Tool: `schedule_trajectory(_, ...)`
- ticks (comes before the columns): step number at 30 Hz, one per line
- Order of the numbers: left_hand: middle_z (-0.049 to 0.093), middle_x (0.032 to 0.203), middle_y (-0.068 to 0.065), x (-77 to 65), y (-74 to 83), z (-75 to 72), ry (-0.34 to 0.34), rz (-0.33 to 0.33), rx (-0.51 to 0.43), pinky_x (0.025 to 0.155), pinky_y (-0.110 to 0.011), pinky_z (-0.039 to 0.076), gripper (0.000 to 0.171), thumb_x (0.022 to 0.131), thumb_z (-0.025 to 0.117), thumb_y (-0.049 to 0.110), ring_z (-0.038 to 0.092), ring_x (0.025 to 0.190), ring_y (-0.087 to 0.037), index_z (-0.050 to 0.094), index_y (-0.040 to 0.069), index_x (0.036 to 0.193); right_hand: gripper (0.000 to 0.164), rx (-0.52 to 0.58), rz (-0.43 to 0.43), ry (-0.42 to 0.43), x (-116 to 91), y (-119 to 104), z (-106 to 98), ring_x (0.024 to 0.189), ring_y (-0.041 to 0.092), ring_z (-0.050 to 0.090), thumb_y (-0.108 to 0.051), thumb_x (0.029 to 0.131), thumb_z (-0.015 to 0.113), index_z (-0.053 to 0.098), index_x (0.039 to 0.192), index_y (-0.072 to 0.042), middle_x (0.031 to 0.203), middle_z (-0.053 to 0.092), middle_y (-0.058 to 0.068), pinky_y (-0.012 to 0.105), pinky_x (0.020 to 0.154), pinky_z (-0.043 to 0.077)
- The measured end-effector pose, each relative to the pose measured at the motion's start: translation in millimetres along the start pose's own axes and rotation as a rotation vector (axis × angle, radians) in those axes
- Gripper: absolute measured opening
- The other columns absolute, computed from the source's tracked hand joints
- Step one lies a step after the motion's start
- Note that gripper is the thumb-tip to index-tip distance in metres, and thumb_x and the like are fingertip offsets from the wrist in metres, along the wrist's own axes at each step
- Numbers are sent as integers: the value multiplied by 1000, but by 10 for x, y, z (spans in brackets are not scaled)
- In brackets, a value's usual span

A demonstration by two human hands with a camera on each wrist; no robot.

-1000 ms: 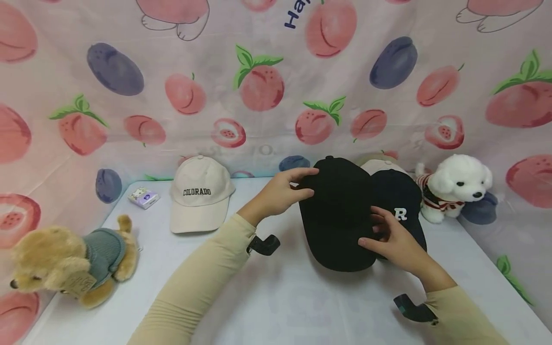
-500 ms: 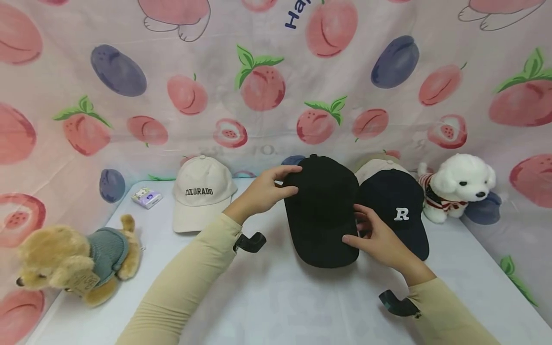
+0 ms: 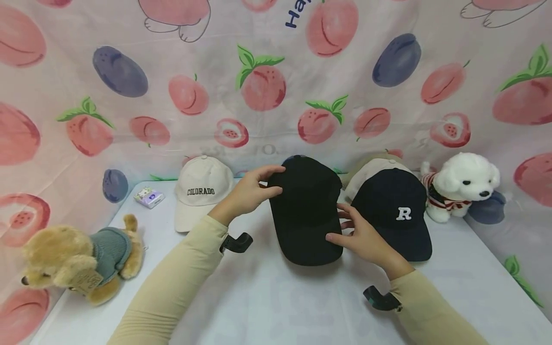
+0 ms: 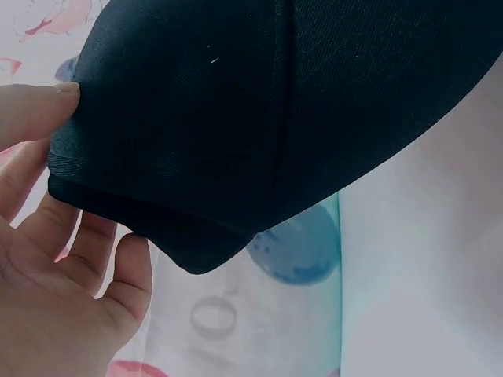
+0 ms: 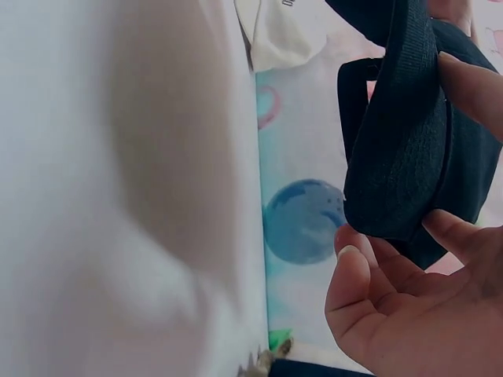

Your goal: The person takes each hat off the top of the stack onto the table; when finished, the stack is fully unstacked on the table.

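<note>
- In the head view, holds a black cap (image 3: 305,211) up over the white table (image 3: 267,306) with left hand (image 3: 247,192) and right hand (image 3: 365,238), between the COLORADO cap (image 3: 196,203) and the navy "R" cap (image 3: 379,206).
- From the left wrist, pinches the black cap's edge, with thumb and fingers clamped on it.
- From the right wrist, grips the opposite side, with thumb and fingertips clamped on the fabric.

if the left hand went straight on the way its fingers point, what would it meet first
The black cap, which the left hand is gripping at its edge. Past that, the pale cap or the navy cap seems roughly in line, but depth is unclear.
</note>
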State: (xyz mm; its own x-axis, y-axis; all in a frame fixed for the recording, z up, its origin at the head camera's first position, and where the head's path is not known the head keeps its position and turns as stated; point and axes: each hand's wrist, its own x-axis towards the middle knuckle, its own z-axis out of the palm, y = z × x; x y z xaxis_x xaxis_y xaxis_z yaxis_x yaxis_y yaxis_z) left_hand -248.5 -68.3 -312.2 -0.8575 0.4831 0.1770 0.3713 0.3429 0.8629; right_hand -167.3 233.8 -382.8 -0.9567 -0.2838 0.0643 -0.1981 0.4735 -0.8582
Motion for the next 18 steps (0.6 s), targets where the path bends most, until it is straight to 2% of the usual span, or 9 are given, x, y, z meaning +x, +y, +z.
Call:
schedule_trajectory(10, 62, 131, -11, -106, -91, -136, 7, -26, 25, 88, -38, 50, 49, 93, 69, 13, 64, 103, -27, 57, 9, 141, 82, 44, 27, -54, 104, -1, 163, 115, 34, 52, -25, 90, 77, 29, 153, -5, 144, 43, 24, 41, 88, 48)
schedule_trajectory(18, 61, 133, -9, -199, -191, -251, 36, -57, 65, 88, -40, 48, 48, 93, 69, 14, 57, 112, -28, 58, 11, 140, 83, 66, 41, -87, 202, -32, 315, 116, 35, 53, -26, 90, 77, 28, 153, -4, 144, 44, 25, 40, 88, 49)
